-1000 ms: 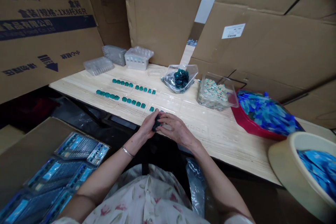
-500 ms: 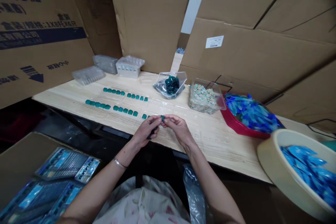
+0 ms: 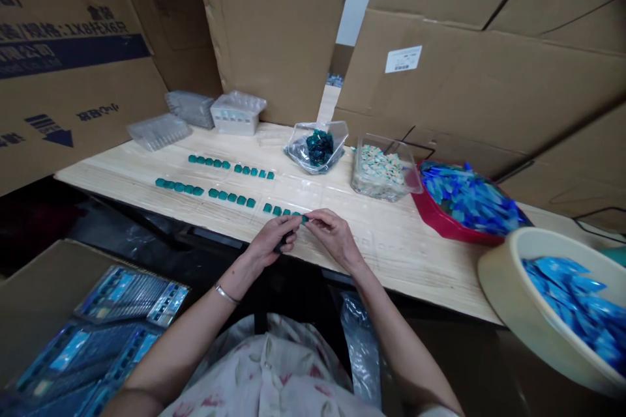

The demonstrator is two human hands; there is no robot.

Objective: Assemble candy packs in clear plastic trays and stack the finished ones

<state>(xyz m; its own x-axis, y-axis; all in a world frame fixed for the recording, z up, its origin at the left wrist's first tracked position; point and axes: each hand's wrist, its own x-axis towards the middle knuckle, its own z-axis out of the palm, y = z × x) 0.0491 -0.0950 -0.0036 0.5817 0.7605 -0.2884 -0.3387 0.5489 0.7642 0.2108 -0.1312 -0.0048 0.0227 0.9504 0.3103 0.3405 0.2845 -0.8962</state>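
Observation:
Small dark-green faceted pieces lie in clear plastic trays on the wooden table, in two rows; the nearer row includes a middle group (image 3: 231, 197). My left hand (image 3: 270, 239) is closed round dark pieces, mostly hidden by the fingers. With thumb and fingertips, my right hand (image 3: 336, 238) pinches one green piece (image 3: 305, 219) at the right end of the nearer row, close to my left fingertips. Beyond my hands sits an opened clear bag (image 3: 296, 155) with more dark-green pieces (image 3: 320, 146) inside.
A clear tub (image 3: 380, 169) of pale pieces stands right of the bag. Farther right are a red basin (image 3: 447, 228) of blue packets and a cream tub (image 3: 508, 280) of blue packets. Stacked clear trays (image 3: 237, 112) stand back left. An open carton (image 3: 36, 280) sits lower left.
My right hand has lowered its green piece to the end of the nearer row, and its fingers have straightened. More of that row's pieces show beside my left fingertips. The view has tipped slightly.

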